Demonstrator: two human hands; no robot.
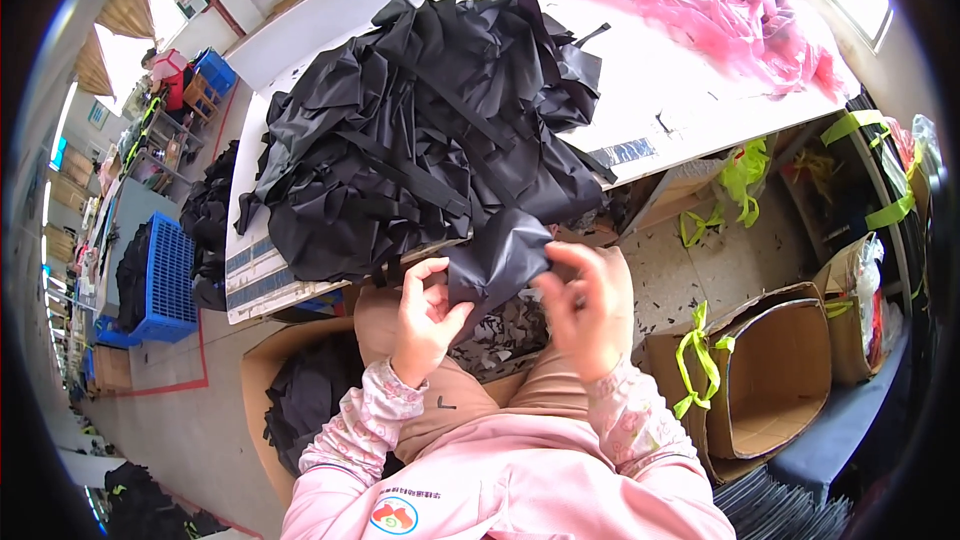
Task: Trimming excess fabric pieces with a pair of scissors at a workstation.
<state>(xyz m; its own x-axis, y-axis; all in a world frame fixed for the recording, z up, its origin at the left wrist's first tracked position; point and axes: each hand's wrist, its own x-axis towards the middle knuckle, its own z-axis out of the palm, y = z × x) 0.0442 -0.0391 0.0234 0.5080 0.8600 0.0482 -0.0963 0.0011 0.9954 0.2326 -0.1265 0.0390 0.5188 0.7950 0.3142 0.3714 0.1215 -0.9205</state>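
Between my hands, just above my lap, is a piece of black fabric (497, 258) with a smooth, slightly shiny surface. My left hand (428, 320) pinches its left edge between thumb and fingers. At the upper right corner, my right hand (588, 305) has its fingers curled at the fabric; these fingers are partly blurred. A big heap of black fabric pieces (420, 130) lies on the white table in front of me, and its near edge reaches close to the piece I hold. Small dark and grey scraps (505, 335) lie below, between my knees.
The white table (680, 130) carries pink plastic sheeting (720, 15) at far right. Cardboard boxes (775, 380) with yellow-green ties stand at my right. A carton of black fabric (310, 390) sits by my left leg. Farther left is a blue crate (168, 280); another person (168, 75) is in the background.
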